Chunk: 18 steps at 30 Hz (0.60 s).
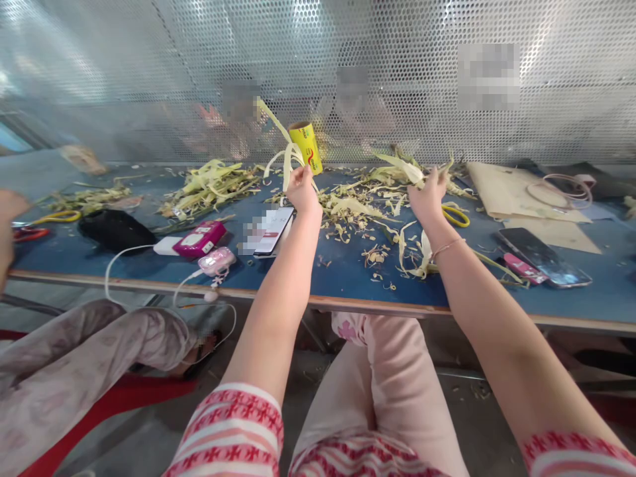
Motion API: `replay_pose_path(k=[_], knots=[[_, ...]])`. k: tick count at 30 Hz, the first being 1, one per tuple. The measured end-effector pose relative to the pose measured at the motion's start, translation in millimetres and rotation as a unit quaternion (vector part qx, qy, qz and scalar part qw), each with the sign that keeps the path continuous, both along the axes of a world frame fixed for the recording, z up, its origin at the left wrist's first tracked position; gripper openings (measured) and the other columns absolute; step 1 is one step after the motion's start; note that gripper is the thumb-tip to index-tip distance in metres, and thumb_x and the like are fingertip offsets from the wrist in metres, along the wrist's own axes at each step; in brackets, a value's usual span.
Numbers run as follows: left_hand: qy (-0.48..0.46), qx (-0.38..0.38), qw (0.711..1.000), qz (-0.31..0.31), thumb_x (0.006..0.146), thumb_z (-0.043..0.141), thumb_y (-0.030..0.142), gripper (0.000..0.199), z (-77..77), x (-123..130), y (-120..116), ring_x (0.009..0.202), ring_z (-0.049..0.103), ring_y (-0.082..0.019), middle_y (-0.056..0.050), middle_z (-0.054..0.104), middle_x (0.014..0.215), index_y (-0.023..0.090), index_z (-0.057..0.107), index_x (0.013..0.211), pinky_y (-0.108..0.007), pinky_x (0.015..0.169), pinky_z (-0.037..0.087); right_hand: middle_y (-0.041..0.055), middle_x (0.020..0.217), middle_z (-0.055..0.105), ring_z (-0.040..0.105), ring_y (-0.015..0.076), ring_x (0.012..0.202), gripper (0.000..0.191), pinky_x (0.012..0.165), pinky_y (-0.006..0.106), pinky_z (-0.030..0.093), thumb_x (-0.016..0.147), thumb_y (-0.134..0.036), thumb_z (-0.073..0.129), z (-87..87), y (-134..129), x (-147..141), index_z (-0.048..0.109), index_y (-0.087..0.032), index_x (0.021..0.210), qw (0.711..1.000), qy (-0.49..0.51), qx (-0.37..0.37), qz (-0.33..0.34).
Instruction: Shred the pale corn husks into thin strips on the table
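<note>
Pinched in my left hand (302,189) are pale green leaf strips (288,158) that fan upward and to the left, just in front of a yellow cardboard tube (306,147). My right hand (428,192) is closed on a pale leafy piece (408,169) at the right side of the scrap pile. Between the two hands lies a heap of leaf scraps (352,205). Beside my right wrist, yellow-handled scissors (456,216) are partly hidden, and loose peeled strips (422,258) hang near the forearm.
A leaf bundle (211,185) lies left, behind a propped phone (274,232), a pink box (199,239) and a black pouch (116,229). On the right are brown paper (517,189) and a dark phone (544,257). Another person's hand (10,202) shows at far left.
</note>
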<state>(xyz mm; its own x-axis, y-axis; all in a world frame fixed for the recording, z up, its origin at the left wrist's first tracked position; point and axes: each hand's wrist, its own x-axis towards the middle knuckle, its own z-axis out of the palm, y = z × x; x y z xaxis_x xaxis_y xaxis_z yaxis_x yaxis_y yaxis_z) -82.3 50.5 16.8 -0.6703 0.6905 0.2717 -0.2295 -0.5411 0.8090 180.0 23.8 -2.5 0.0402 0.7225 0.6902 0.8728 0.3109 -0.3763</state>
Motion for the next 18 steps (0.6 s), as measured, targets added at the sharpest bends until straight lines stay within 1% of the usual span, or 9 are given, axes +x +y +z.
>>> replay_pose_path(k=[1, 2, 3, 5, 7, 9, 12, 15, 18], knots=[[0.004, 0.001, 1.000, -0.001, 0.083, 0.068, 0.033, 0.019, 0.0, 0, 0, 0.082, 0.062, -0.014, -0.002, 0.061, 0.076, 0.016, 0.060, 0.077, -0.027, 0.076, 0.051, 0.0221, 0.142, 0.042, 0.043, 0.0362, 0.130, 0.058, 0.101, 0.063, 0.037, 0.088, -0.024, 0.046, 1.3, -7, -5, 0.039, -0.017, 0.145, 0.999, -0.033, -0.007, -0.022], [0.008, 0.001, 1.000, -0.002, 0.082, 0.068, 0.032, 0.018, -0.1, 1, -1, 0.082, 0.062, -0.014, -0.002, 0.061, 0.075, 0.016, 0.060, 0.077, -0.027, 0.077, 0.050, 0.0209, 0.142, 0.044, 0.042, 0.0351, 0.131, 0.055, 0.103, 0.061, 0.036, 0.089, -0.025, 0.046, 2.1, -16, -13, 0.044, -0.018, 0.143, 0.997, -0.074, -0.023, 0.000], [0.012, 0.000, 1.000, -0.002, 0.082, 0.069, 0.030, 0.017, 0.0, 2, -2, 0.082, 0.062, -0.014, -0.002, 0.061, 0.075, 0.016, 0.060, 0.077, -0.028, 0.077, 0.050, 0.0188, 0.139, 0.048, 0.045, 0.0325, 0.129, 0.049, 0.105, 0.057, 0.037, 0.090, -0.025, 0.046, 2.2, -24, -24, 0.050, -0.018, 0.139, 0.988, -0.132, -0.050, 0.064], [0.017, -0.001, 1.000, -0.003, 0.082, 0.069, 0.028, 0.016, 0.4, 5, -5, 0.082, 0.062, -0.015, -0.002, 0.062, 0.076, 0.016, 0.061, 0.077, -0.029, 0.079, 0.050, 0.0140, 0.134, 0.056, 0.050, 0.0279, 0.125, 0.042, 0.105, 0.050, 0.038, 0.092, -0.023, 0.044, -0.7, -40, -49, 0.059, -0.021, 0.131, 0.943, -0.242, -0.102, 0.206], [0.021, 0.005, 1.000, -0.013, 0.082, 0.069, 0.028, 0.016, 1.0, 8, -8, 0.082, 0.063, -0.015, -0.003, 0.063, 0.076, 0.015, 0.061, 0.076, -0.029, 0.079, 0.050, 0.0114, 0.137, 0.055, 0.047, 0.0283, 0.128, 0.040, 0.104, 0.049, 0.039, 0.094, -0.022, 0.039, -6.9, -51, -72, 0.062, -0.022, 0.127, 0.907, -0.306, -0.125, 0.263], [0.026, 0.008, 0.999, -0.027, 0.082, 0.068, 0.029, 0.018, 1.5, 11, -10, 0.080, 0.062, -0.015, -0.003, 0.063, 0.074, 0.015, 0.060, 0.075, -0.029, 0.078, 0.050, 0.0129, 0.139, 0.054, 0.046, 0.0283, 0.129, 0.040, 0.105, 0.047, 0.038, 0.095, -0.019, 0.037, -13.6, -55, -86, 0.062, -0.017, 0.125, 0.896, -0.332, -0.140, 0.260], [0.035, 0.003, 0.999, -0.033, 0.082, 0.069, 0.032, 0.020, 1.9, 13, -12, 0.075, 0.061, -0.014, -0.002, 0.062, 0.071, 0.016, 0.060, 0.073, -0.028, 0.076, 0.050, 0.0173, 0.134, 0.057, 0.049, 0.0279, 0.126, 0.040, 0.106, 0.043, 0.036, 0.092, -0.017, 0.039, -18.9, -53, -90, 0.057, -0.009, 0.127, 0.901, -0.332, -0.173, 0.221], [0.046, 0.005, 0.998, -0.030, 0.080, 0.070, 0.033, 0.020, 1.8, 14, -13, 0.072, 0.060, -0.013, -0.001, 0.062, 0.070, 0.017, 0.060, 0.073, -0.028, 0.075, 0.050, 0.0188, 0.128, 0.059, 0.051, 0.0301, 0.121, 0.043, 0.103, 0.044, 0.040, 0.090, -0.018, 0.039, -17.5, -51, -81, 0.052, -0.008, 0.130, 0.909, -0.321, -0.198, 0.175], [0.046, 0.004, 0.999, -0.028, 0.077, 0.073, 0.031, 0.019, 1.5, 15, -12, 0.070, 0.059, -0.014, -0.001, 0.062, 0.068, 0.019, 0.060, 0.072, -0.029, 0.074, 0.050, 0.0181, 0.128, 0.059, 0.051, 0.0327, 0.121, 0.043, 0.099, 0.048, 0.043, 0.093, -0.023, 0.037, -14.0, -54, -74, 0.052, -0.010, 0.131, 0.914, -0.320, -0.207, 0.138]])
